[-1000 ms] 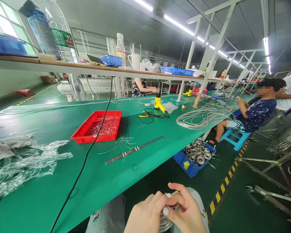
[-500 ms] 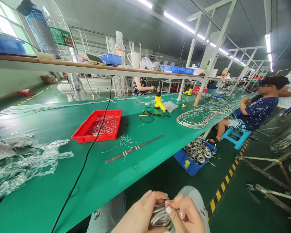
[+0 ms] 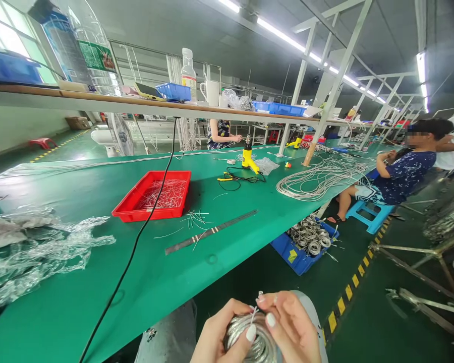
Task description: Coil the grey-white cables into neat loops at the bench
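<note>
A coil of silvery cable point(image 3: 263, 348) is held over my lap, below the table edge. My left hand point(image 3: 221, 333) is closed around its left side, the thumb pressed across the strands. A thin white tie point(image 3: 254, 314) crosses the top of the coil, with its ends sticking up. My right hand point(image 3: 291, 322) is closed on the upper right of the coil, its thumb against the strands and its curled fingertips beside the tie. The coil's lower part runs out of the picture.
A red tray point(image 3: 151, 217) of thin wire pieces and a dark strip point(image 3: 212, 232) lie on the green table point(image 3: 144, 302). A black cord point(image 3: 136, 247) hangs across in front. A blue crate point(image 3: 302, 264) of coils stands on the floor; a co-worker point(image 3: 404, 169) sits at right.
My hands have turned the coil so more of it shows, and the white tie is now visible. My right fingers have opened out slightly from their tight pinch at the top.
</note>
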### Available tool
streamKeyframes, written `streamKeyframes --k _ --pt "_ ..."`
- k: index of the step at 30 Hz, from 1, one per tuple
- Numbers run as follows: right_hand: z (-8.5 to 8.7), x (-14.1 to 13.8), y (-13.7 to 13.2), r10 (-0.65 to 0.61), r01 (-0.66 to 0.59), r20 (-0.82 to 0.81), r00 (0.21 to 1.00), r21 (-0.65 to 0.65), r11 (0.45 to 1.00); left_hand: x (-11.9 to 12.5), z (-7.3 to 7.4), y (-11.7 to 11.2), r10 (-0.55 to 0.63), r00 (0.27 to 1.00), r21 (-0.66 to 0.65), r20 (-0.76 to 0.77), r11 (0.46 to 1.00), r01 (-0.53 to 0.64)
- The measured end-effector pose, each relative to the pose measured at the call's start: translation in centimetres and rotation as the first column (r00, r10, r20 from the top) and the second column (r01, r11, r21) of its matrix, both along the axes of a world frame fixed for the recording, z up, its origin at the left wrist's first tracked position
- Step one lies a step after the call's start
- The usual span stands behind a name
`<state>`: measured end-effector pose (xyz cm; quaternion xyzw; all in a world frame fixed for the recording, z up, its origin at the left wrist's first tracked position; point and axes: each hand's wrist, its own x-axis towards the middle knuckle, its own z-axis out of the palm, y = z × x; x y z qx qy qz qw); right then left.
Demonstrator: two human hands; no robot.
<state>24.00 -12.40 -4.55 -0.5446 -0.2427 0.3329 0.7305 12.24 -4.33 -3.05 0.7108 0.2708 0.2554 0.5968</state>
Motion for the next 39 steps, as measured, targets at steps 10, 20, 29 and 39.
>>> streamKeyframes --k 10,20,29,39 --pt "2.2 3.9 0.1 0.293 -0.303 0.581 0.760 -0.083 0.949 -0.7 0.0 0.5 -0.109 0.994 -0.175 0.015 0.978 0.110" --pt "-0.4 3.2 0.2 0.232 -0.375 0.737 0.636 0.033 0.926 -0.8 0.0 0.2 -0.109 0.994 -0.220 0.003 0.970 0.107" --pt "1.2 5.0 -0.5 0.245 -0.336 0.940 0.238 -0.157 0.929 -1.4 2.4 0.4 -0.206 0.945 -0.137 -0.255 0.975 0.175" --pt "1.8 4.5 -0.3 0.356 -0.311 0.893 -0.276 -0.433 0.846 -1.0 1.7 0.5 -0.172 0.733 0.221 -0.658 0.886 0.408"
